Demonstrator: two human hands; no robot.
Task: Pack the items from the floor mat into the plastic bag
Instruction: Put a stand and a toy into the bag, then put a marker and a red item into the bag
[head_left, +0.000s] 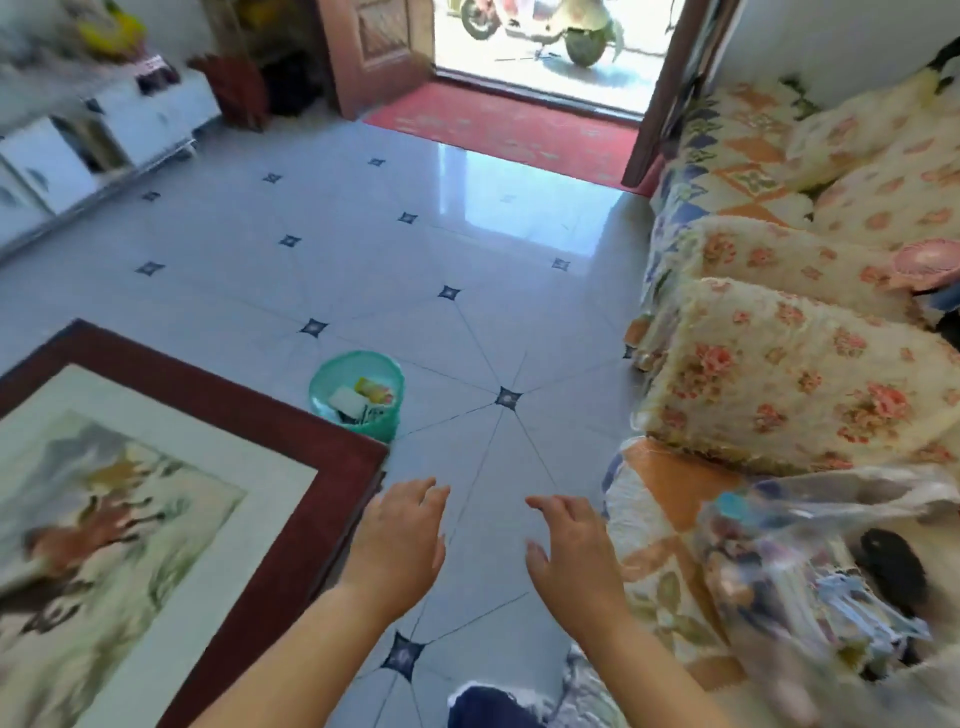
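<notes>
A clear plastic bag (810, 566) lies on the sofa at the lower right, blurred, with several items inside, one of them dark and rounded. My left hand (400, 540) and my right hand (571, 551) hover side by side over the tiled floor, palms down, fingers spread, holding nothing. The bag is to the right of my right hand and apart from it. No floor mat with items shows in this view.
A low table (291, 519) with a dark red frame and a horse picture fills the lower left. A green bin (358, 395) with rubbish stands by its corner. A sofa with floral cushions (779, 374) lines the right. A red doormat (509, 130) lies at the open door.
</notes>
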